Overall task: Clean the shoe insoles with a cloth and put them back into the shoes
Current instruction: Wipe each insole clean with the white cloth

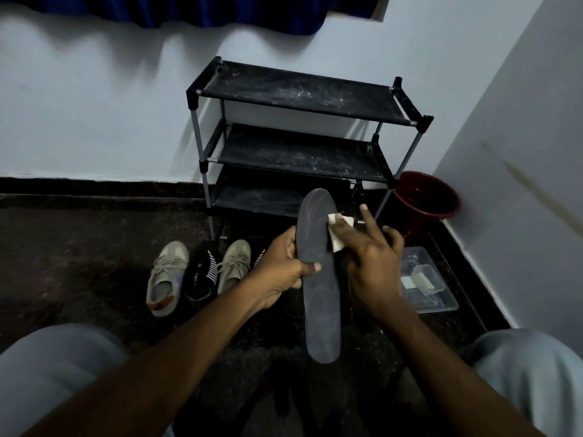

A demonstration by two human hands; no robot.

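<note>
A long dark grey insole [318, 298] is held up in front of me, toe end pointing away. My left hand [284, 269] grips its left edge near the middle, thumb on the top face. My right hand [369, 250] presses a small white cloth [339, 230] against the insole's right edge near the toe, with fingers spread. Two beige lace-up shoes [165, 279] [233, 266] stand on the dark floor to the left, with a black striped item [202, 272] between them.
A black three-tier shoe rack [299, 137] stands against the white wall ahead. A dark red bucket [426, 200] sits in the corner at right. A clear plastic box [426, 279] lies on the floor under my right hand. My grey-clad knees frame the bottom corners.
</note>
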